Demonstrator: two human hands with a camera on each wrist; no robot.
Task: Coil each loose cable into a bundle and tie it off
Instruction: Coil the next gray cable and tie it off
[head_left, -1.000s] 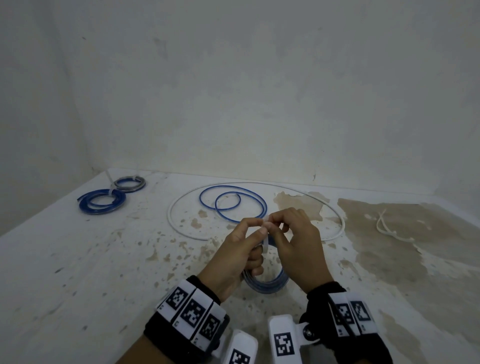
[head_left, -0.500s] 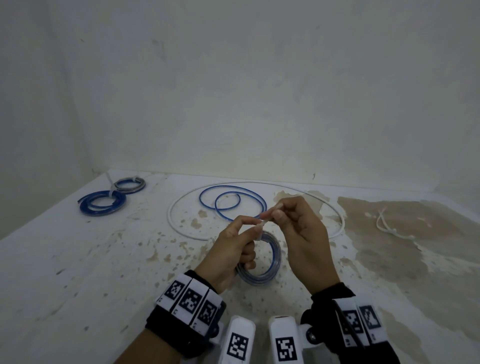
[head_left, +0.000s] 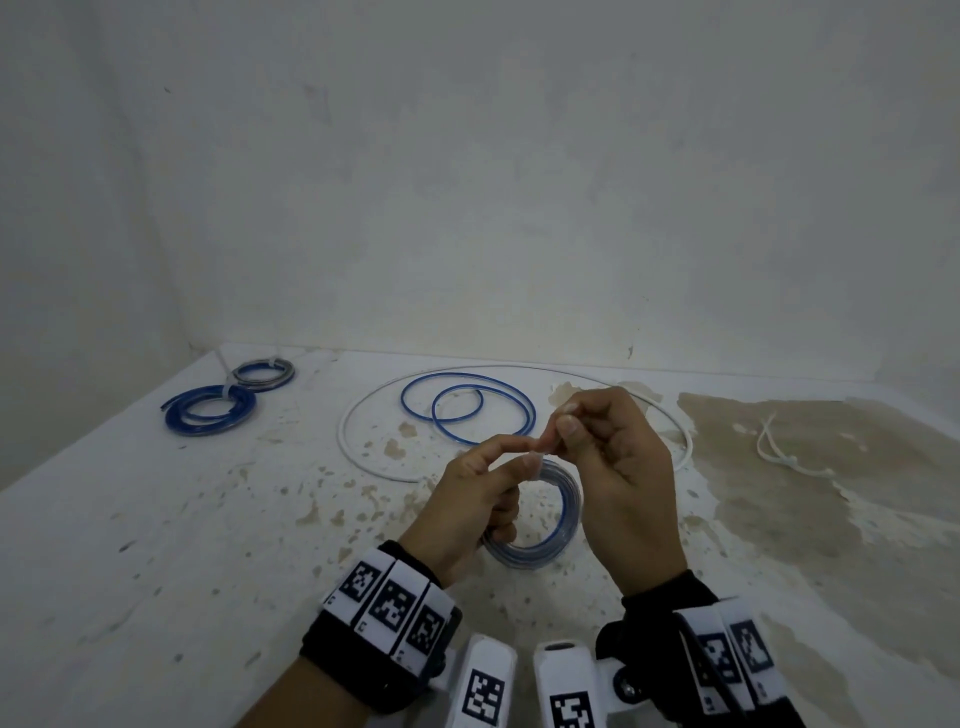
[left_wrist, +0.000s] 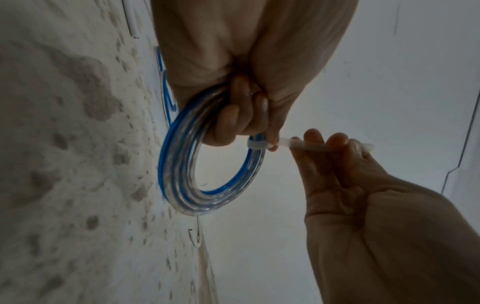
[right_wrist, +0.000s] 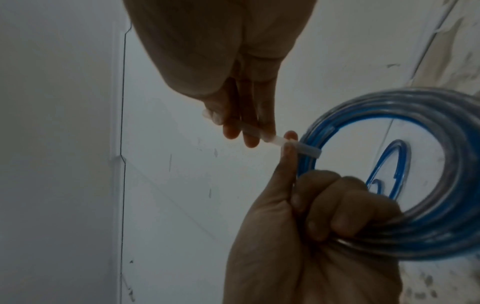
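Above the stained white table (head_left: 156, 545), near its front edge, the left hand (head_left: 467, 509) grips a coil (left_wrist: 182, 164) of clear-and-blue cable, its lower fingers curled round the turns. A white tie (left_wrist: 255, 145) wraps the coil at the top, and the left thumb and forefinger sit at its head. The right hand (head_left: 618, 467) pinches the tie's tail (right_wrist: 249, 131). Behind the hands lie a loose blue cable (head_left: 467, 410) inside a large white loop (head_left: 353, 452). Two tied bundles (head_left: 210, 413) sit at the far left, and spare ties (head_left: 774, 447) at the right.
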